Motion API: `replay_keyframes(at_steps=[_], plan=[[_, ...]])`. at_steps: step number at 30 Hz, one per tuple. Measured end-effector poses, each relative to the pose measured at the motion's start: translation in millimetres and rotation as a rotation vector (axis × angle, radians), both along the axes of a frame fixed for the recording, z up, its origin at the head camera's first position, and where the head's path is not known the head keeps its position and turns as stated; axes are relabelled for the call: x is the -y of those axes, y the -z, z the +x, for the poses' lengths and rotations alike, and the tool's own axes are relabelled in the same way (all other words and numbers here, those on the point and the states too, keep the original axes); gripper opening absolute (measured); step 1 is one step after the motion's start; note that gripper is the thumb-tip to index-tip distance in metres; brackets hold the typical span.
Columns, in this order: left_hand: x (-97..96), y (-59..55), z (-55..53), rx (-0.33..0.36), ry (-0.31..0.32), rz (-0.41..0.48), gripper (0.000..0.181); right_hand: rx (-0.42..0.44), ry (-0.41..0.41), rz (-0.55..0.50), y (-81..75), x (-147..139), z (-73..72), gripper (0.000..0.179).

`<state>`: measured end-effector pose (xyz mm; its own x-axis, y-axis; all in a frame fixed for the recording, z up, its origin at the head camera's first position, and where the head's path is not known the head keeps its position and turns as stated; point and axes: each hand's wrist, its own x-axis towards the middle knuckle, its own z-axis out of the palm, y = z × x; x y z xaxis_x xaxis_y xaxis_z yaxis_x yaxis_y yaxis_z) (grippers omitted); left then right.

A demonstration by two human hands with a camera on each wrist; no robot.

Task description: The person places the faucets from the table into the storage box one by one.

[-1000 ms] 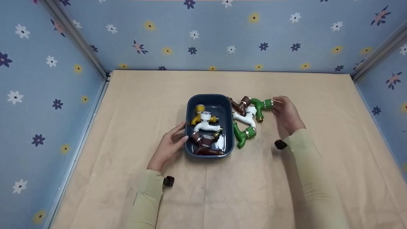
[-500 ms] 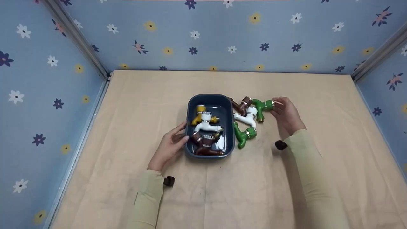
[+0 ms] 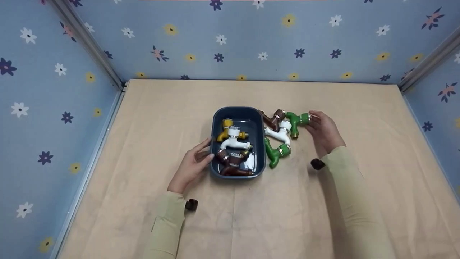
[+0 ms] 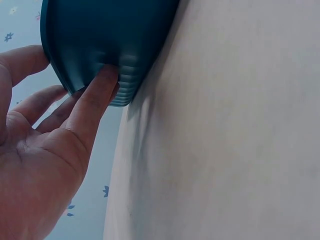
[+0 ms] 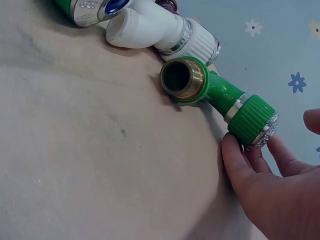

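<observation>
A dark blue bin [image 3: 237,113] stands mid-table in the head view, holding a yellow tap [image 3: 227,123], a white tap [image 3: 233,144] and brown taps [image 3: 233,168]. My left hand [image 3: 189,167] touches its left side; in the left wrist view, extended fingers [image 4: 95,100] rest against the outer wall. My right hand [image 3: 325,131] is at the knob of a green tap [image 3: 296,121]. Its fingertips touch that knob in the right wrist view, while the thumb [image 5: 312,120] stays apart from it.
Along the bin's right side lie a brown tap [image 3: 273,119], a white tap [image 3: 279,135] and a second green tap [image 3: 275,153], close together. A beige cloth [image 3: 273,216] covers the table. Flowered blue panels [image 3: 251,43] border it at the back and sides.
</observation>
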<state>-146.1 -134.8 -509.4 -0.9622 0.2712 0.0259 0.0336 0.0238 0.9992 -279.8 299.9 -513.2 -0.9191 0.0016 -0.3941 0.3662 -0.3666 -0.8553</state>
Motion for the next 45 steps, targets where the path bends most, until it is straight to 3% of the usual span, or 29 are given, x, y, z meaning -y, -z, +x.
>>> replay_keyframes(at_steps=[6, 10, 20, 33, 45], plan=[[0.3, -1.0, -0.6, 0.002, 0.011, -0.002, 0.059, -0.047, -0.050, 0.071, 0.8, -2, 0.0, 0.039], [0.5, -1.7, -0.2, 0.010, 0.010, -0.011, 0.059, -0.063, -0.049, 0.063, 1.6, -3, 0.3, 0.035], [0.2, -1.5, 0.1, -0.010, -0.002, -0.035, 0.058, -0.025, -0.067, 0.125, 3.2, -5, 1.2, 0.050], [-0.2, -0.8, 0.6, 0.010, -0.003, -0.023, 0.058, 0.013, -0.070, 0.174, 2.8, -9, 5.6, 0.049], [-0.5, -2.3, 1.1, 0.027, -0.005, -0.013, 0.058, -0.029, -0.017, 0.131, 3.2, -11, 11.4, 0.048]])
